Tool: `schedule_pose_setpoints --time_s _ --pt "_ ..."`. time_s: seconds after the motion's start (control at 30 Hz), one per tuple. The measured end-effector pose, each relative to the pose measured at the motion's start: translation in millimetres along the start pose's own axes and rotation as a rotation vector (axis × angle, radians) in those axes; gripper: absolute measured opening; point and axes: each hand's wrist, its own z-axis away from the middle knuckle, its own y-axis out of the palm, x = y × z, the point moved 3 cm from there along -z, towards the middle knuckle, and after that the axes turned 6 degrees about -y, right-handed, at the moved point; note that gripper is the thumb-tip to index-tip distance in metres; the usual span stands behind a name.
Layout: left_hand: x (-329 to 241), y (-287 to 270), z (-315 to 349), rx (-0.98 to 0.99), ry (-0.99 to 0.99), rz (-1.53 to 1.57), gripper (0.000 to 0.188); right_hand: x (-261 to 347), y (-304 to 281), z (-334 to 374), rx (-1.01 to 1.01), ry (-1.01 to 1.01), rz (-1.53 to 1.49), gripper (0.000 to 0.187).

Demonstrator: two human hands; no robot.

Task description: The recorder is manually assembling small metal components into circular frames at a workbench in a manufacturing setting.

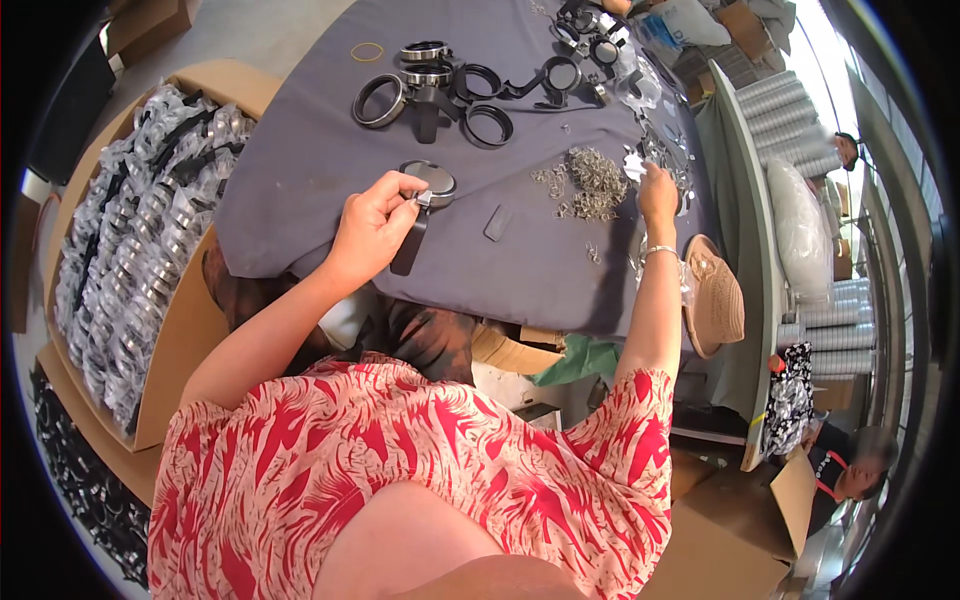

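My left hand [372,228] is closed at the near left of the table, thumb and fingers pinching a round dark disc with a silver rim and a flat black strip [432,182]. A small shiny metal bit shows at the fingertips. The strip hangs down past my fingers toward the table edge. My right hand [658,195] is stretched to the right, fingers drawn together among small flat silver pieces [680,165]; what they hold, if anything, I cannot make out. Left of it lies a heap of small wire-like metal parts [598,185]. A small dark rectangular piece [495,224] lies between my hands.
Several black and silver rings [428,75] with black arms stand on the grey cloth-covered table [300,180]. A yellow rubber band [367,51] lies far left. At left is a cardboard box [185,340] of plastic-wrapped parts. A straw hat [716,300] hangs by the right edge; other people are beyond.
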Motion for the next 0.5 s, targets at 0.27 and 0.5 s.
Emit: schedule_pose_setpoints --time_s 0.27,0.5 --pt "2 -1 4 -0.019 -0.005 0.020 0.017 -5 30 2 -0.025 0.022 -0.053 0.015" --pt "-1 6 -1 0.005 0.042 -0.001 0.016 -13 -12 10 -0.339 0.166 -0.842 0.005"
